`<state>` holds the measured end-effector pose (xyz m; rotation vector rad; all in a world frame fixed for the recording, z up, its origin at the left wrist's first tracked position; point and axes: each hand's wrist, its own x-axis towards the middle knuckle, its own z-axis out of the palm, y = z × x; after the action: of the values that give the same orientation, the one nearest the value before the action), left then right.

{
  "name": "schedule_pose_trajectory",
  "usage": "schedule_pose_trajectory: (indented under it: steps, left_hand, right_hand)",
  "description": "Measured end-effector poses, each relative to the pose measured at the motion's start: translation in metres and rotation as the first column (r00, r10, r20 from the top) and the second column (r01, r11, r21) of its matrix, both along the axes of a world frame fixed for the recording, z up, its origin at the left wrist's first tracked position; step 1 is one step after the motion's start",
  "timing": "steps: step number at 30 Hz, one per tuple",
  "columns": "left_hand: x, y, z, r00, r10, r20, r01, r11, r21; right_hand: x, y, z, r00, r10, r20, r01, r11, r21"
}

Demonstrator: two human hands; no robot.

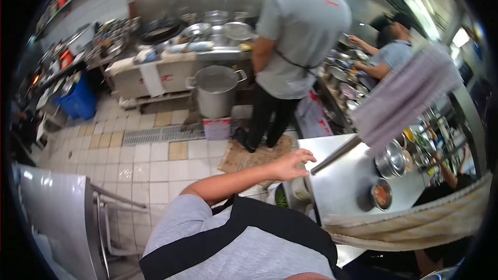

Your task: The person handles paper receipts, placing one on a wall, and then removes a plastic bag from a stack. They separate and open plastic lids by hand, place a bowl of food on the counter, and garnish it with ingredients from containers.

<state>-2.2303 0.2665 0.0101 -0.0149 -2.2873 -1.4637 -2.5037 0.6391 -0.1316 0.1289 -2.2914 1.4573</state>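
The steel worktable lies before us; above it a mauve towel drapes a metal rail; at its corner our left hand, loosely spread, seems not yet gripping. Our right hand is out of sight.

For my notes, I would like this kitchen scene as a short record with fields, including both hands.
Left hand: stretched out, fingers bent, near the end of a metal bar; contact unclear
Right hand: not visible
Bar: purple towel hanging over it
Steel table: bears a metal bowl with orange contents
Floor: tiled; two-handled stockpot beyond
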Motion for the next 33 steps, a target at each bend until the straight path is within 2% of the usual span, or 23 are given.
schedule_pose_trajectory:
  steps: [2,3,4,5,7,8,9,10,11,13,16,18,24,29,31,33]
  left_hand:
    - [0.083,-0.047,0.022,0.993,0.117,0.003,-0.116,0.992,-0.045]
    - [0.126,-0.073,0.032,0.977,0.214,-0.002,-0.213,0.976,-0.042]
    - [0.175,-0.092,0.049,0.941,0.336,0.032,-0.337,0.937,0.095]
    - [0.221,-0.108,0.064,0.9,0.434,-0.053,-0.422,0.894,0.152]
    - [0.307,-0.116,0.117,0.773,0.628,-0.09,-0.588,0.762,0.272]
    - [0.341,-0.112,0.144,0.703,0.673,-0.229,-0.611,0.736,0.292]
    - [0.373,-0.105,0.174,0.635,0.699,-0.329,-0.696,0.702,0.151]
    - [0.404,-0.098,0.2,0.578,0.697,-0.424,-0.757,0.652,0.04]
    - [0.43,-0.085,0.228,0.583,0.638,-0.504,-0.749,0.662,-0.028]
    - [0.486,-0.076,0.262,0.597,0.478,-0.645,-0.772,0.561,-0.299]
    - [0.535,-0.053,0.289,0.644,0.401,-0.652,-0.765,0.365,-0.531]
    - [0.549,-0.046,0.298,0.67,0.396,-0.628,-0.737,0.254,-0.627]
    - [0.597,-0.078,0.302,0.629,0.528,-0.571,-0.685,0.03,-0.728]
    - [0.642,-0.117,0.306,0.52,0.651,-0.554,-0.637,-0.136,-0.758]
    - [0.666,-0.13,0.307,0.45,0.694,-0.562,-0.637,-0.192,-0.747]
    - [0.691,-0.144,0.309,0.391,0.728,-0.562,-0.623,-0.24,-0.744]
  right_hand:
    - [0.051,-0.085,-0.053,0.906,0.307,0.292,-0.327,0.945,0.023]
    - [0.076,-0.122,-0.076,0.784,0.431,0.446,-0.491,0.871,0.022]
    - [0.099,-0.155,-0.093,0.629,0.514,0.583,-0.639,0.769,0.011]
    - [0.123,-0.187,-0.107,0.478,0.561,0.676,-0.755,0.656,-0.011]
    - [0.162,-0.244,-0.123,0.216,0.566,0.796,-0.905,0.422,-0.054]
    - [0.175,-0.271,-0.125,0.141,0.553,0.821,-0.944,0.326,-0.057]
    - [0.188,-0.296,-0.126,0.083,0.535,0.841,-0.968,0.244,-0.06]
    - [0.199,-0.321,-0.126,0.044,0.521,0.852,-0.983,0.174,-0.055]
    - [0.208,-0.346,-0.124,0.018,0.506,0.862,-0.992,0.114,-0.046]
    - [0.222,-0.394,-0.121,-0.016,0.472,0.882,-1.0,0.008,-0.022]
    - [0.243,-0.467,-0.121,-0.028,0.395,0.918,-0.991,-0.133,0.027]
    - [0.261,-0.52,-0.126,-0.022,0.327,0.945,-0.972,-0.229,0.057]
    - [0.361,-0.705,-0.167,0.042,0.176,0.983,-0.859,-0.496,0.126]
    - [0.542,-0.898,-0.17,0.002,0.254,0.967,-0.638,-0.745,0.197]
    - [0.641,-0.973,-0.165,-0.163,0.324,0.932,-0.561,-0.808,0.183]
    - [0.755,-1.011,-0.144,-0.392,0.313,0.865,-0.544,-0.837,0.056]
